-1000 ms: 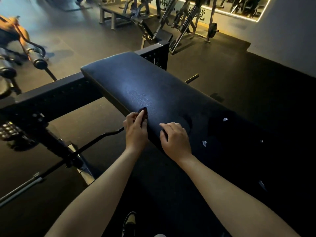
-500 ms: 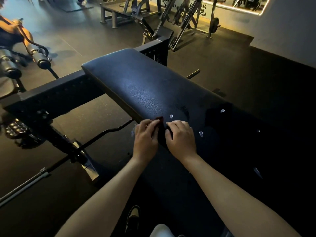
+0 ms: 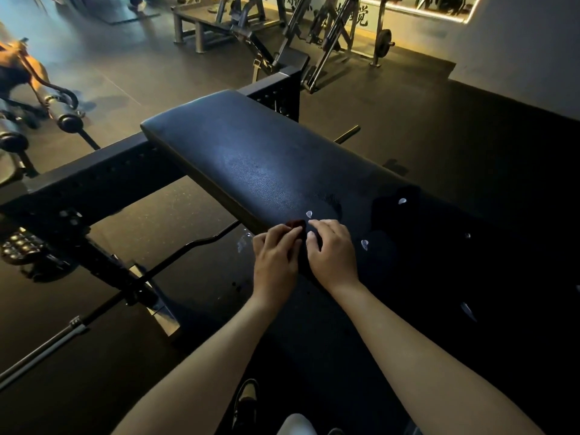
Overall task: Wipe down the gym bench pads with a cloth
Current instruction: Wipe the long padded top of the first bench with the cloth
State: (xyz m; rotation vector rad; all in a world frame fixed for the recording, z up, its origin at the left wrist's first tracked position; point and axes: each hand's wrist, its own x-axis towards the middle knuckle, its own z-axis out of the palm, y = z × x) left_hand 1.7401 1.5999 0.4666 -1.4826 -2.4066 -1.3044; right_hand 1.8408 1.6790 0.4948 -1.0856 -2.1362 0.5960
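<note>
No containers to log. Surface: long dark padded bench pad (image 3: 251, 158), runs from upper centre down toward the right of the frame, with a faint sheen on its leather-like top. A black perforated steel frame beam (image 3: 94, 180) crosses under its far end toward the left edge. Room is a dim gym: dark rubber floor (image 3: 470, 136), a curl bar (image 3: 44, 351) lying low at lower left and running up toward the pad's left edge, an orange machine (image 3: 18, 67) with roller pads at upper left, plate-loaded machines (image 3: 329, 32) along the top, a weight plate (image 3: 384, 42) beside them, and a pale wall (image 3: 518, 51) with a lit strip at upper right. One shoe (image 3: 246, 400) shows at bottom centre. Both bare forearms come up from the bottom and the hands meet at the pad's left edge, centre frame. The cloth (image 3: 296, 223) is dark and lies on the pad there, a reddish fold poking out just above the knuckles and between the two hands. Small pale teardrop marks dot the dark area to the right; it is too dim to tell how far the cloth extends. Left hand (image 3: 276, 262): fingers curled, pinching that fold at the pad edge. Right hand (image 3: 332, 255): just beside the left, fingers bent with tips down on the dark fabric; cannot tell if it grips or only presses.
</note>
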